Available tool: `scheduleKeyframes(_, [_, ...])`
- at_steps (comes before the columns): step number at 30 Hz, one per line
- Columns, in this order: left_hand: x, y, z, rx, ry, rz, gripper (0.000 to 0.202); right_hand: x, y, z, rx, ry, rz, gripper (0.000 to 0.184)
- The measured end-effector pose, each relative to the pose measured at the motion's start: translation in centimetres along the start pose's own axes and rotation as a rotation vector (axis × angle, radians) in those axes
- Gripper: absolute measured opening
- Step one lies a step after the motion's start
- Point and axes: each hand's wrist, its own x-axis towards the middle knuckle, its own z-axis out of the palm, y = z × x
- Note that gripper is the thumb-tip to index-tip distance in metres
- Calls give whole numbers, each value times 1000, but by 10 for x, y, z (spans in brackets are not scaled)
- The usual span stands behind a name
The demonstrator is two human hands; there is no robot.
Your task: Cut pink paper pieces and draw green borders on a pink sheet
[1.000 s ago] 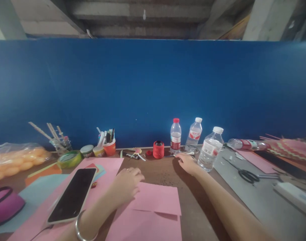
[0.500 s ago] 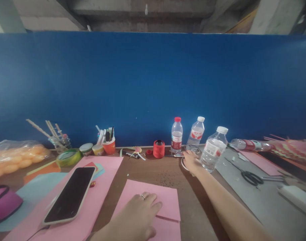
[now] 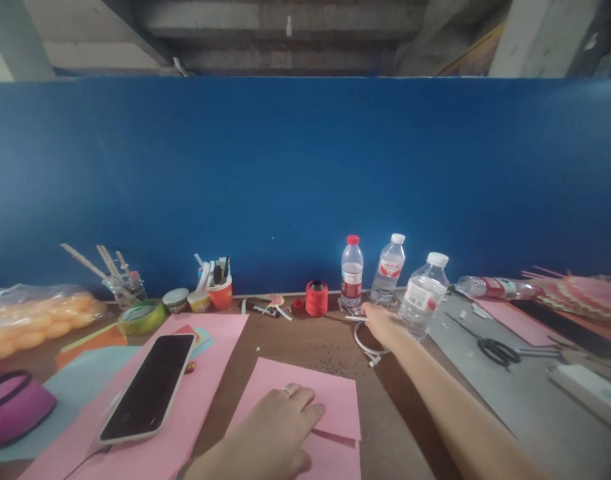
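My left hand (image 3: 280, 427) lies flat on a folded pink sheet of paper (image 3: 330, 400), fingers stretched out, a ring on one finger. My right hand (image 3: 380, 320) reaches far across the brown table to the foot of the water bottles (image 3: 351, 272), its fingers curled over a white cable (image 3: 366, 348) that loops on the table just in front of it. A tilted clear bottle (image 3: 421, 295) stands right beside that hand.
A phone (image 3: 148, 387) lies on a larger pink sheet (image 3: 220, 330) at left. A red thread spool (image 3: 316, 297), cups of pens (image 3: 218, 287), tape rolls (image 3: 140, 317) and a bag of orange balls (image 3: 30, 320) line the blue partition. Black scissors (image 3: 493, 347) lie on a grey mat at right.
My left hand slid from the far edge of the pink sheet back toward me. My right hand reached further to the bottles, and a white cable has been drawn out onto the table.
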Motion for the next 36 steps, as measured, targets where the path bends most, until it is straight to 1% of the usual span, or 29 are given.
scheduleKeyframes(4, [0,1,-1,4,3,0,44,-5,4,-12,33,-27,-11,18])
scheduleKeyframes(9, [0,1,-2,2,6,6,44,-12,7,-27,76,-72,65,17])
scheduleKeyframes(13, [0,4,-4,-1,9,-2,41,-20,-3,-27,127,-160,65,39])
scheduleKeyframes(15, [-1,5,-6,1,5,-9,42,-23,-8,-25,134,-202,70,45])
scheduleKeyframes(17, [-1,5,-7,4,1,-12,42,-25,-11,-25,122,-185,116,45])
scheduleKeyframes(19, [-1,3,-6,14,3,-3,43,-26,-13,-29,111,-130,167,43])
scheduleKeyframes(21, [0,0,-2,38,25,15,41,-28,-14,-36,125,-93,174,41])
scheduleKeyframes(25, [6,-9,10,81,91,2,35,-36,-20,-57,214,-75,83,36])
scheduleKeyframes(27, [11,-13,14,82,100,-10,36,-41,-24,-72,249,-35,48,35])
scheduleKeyframes(31, [16,-20,13,81,80,-14,41,-56,-31,-99,321,35,-58,36])
scheduleKeyframes(33, [17,-22,9,87,69,-20,42,-64,-31,-104,370,73,-149,37])
scheduleKeyframes(34, [17,-22,6,93,66,-25,42,-69,-29,-103,386,77,-214,35])
scheduleKeyframes(36, [16,-22,1,113,65,-38,37,-78,-22,-94,380,61,-370,28])
